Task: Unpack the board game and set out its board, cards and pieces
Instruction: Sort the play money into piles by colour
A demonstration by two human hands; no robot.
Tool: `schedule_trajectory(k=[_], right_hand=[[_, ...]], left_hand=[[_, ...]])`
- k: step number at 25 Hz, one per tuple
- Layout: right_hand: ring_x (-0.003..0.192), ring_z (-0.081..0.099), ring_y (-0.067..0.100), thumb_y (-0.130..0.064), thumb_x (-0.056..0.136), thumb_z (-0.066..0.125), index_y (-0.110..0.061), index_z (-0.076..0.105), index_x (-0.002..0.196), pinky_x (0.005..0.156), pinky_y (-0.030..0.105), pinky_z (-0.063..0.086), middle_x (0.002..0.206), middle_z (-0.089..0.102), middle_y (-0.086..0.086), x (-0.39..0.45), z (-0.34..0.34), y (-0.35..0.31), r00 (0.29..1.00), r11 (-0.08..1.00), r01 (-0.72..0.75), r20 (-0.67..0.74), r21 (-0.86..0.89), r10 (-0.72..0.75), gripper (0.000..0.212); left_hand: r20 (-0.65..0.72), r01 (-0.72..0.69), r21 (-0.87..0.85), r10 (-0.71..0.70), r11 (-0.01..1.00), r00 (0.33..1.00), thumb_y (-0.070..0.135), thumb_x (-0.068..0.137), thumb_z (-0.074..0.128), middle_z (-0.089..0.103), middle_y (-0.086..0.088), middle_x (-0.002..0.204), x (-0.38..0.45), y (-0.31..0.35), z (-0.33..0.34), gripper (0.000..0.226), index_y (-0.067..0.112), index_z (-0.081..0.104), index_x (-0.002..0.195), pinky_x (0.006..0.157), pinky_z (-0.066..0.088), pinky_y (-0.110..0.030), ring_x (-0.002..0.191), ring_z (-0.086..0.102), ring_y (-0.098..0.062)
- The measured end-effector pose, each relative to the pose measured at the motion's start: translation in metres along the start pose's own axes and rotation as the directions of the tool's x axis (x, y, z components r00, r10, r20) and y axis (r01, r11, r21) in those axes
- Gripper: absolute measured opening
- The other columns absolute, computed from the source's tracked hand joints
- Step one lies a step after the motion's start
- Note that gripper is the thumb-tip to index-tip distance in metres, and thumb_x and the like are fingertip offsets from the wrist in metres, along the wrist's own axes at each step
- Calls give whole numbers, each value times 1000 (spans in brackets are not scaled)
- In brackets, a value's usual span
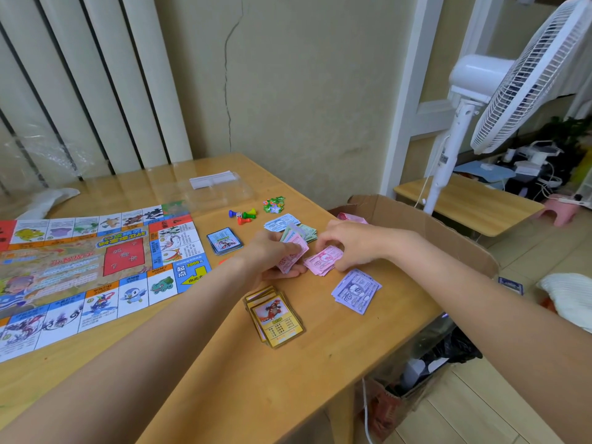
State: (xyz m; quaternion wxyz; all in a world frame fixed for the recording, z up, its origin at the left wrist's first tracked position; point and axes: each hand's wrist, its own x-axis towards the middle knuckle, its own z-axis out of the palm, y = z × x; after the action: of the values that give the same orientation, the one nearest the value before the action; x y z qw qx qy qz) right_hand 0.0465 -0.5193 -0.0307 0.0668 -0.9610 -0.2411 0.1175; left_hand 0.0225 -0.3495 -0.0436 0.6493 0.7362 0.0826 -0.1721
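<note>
Two hands meet mid-worktop: the left hand [275, 251] grips a fan of pink paper play notes [293, 256], while the right hand [349, 243] pinches the pink note pile [323, 259] lying beside the unfolded colourful game board [89, 267].

Game board [80, 267] cut off at left edge; banknote [290, 259] print too blurred to read.

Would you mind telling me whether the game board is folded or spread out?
Spread out: the game board lies flat and open on the table, its printed squares showing along the edges.
</note>
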Motion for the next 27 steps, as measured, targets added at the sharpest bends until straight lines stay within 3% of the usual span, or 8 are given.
schedule_trajectory(k=[2,8,11,15,21,25,27], right_hand=[[108,45,17,-11,78,65,-21,53,123,95,32,42,121,42,0,1,0,-3,1000,1000,5,26,-11,-4,48],[96,42,14,-10,79,65,-17,54,117,81,25,38,111,44,1,2,1,-9,1000,1000,16,14,-10,-16,40],[104,43,16,-12,79,65,-19,53,118,90,28,40,117,44,2,3,1,-8,1000,1000,6,25,-4,-6,41],[95,41,16,-17,79,67,-14,52,114,86,33,41,104,40,0,8,4,-12,1000,999,20,-1,-27,-20,39],[110,46,17,-16,80,65,-19,54,120,97,33,41,116,45,0,8,4,-7,1000,999,16,-14,29,-16,42],[105,49,13,-18,81,65,-23,57,114,83,24,41,105,45,-7,-11,-16,-6,997,996,7,-72,94,-1,34],[94,54,11,-18,81,68,-22,60,106,74,23,42,91,49,-12,-25,-22,-6,1000,986,-8,25,165,4,27]], left_hand=[[-12,11,-3,-11,1000,1000,5,90,57,66,-19,86,-1,1,-2,5,7,55,94,62,56,-27,69,65,-21],[-19,12,-38,-13,999,1000,4,90,57,63,-18,82,-1,2,4,9,9,53,83,57,56,-26,67,63,-21],[-34,10,-39,-12,999,999,5,90,57,65,-18,82,1,2,-1,4,8,55,89,59,56,-27,65,64,-20],[16,25,-8,-25,1000,1000,5,90,58,67,-16,86,1,0,2,9,6,57,99,60,56,-26,60,66,-17],[-70,-25,-59,20,998,997,6,92,55,66,-15,80,-1,0,-6,7,10,54,86,61,56,-27,54,66,-15],[-13,-19,-52,19,998,1000,6,91,56,69,-14,76,-12,0,-12,5,3,58,95,58,58,-26,55,68,-16],[79,17,0,-17,1000,997,5,91,56,69,-15,76,-20,-2,-6,11,-1,59,100,59,58,-25,57,69,-17]])
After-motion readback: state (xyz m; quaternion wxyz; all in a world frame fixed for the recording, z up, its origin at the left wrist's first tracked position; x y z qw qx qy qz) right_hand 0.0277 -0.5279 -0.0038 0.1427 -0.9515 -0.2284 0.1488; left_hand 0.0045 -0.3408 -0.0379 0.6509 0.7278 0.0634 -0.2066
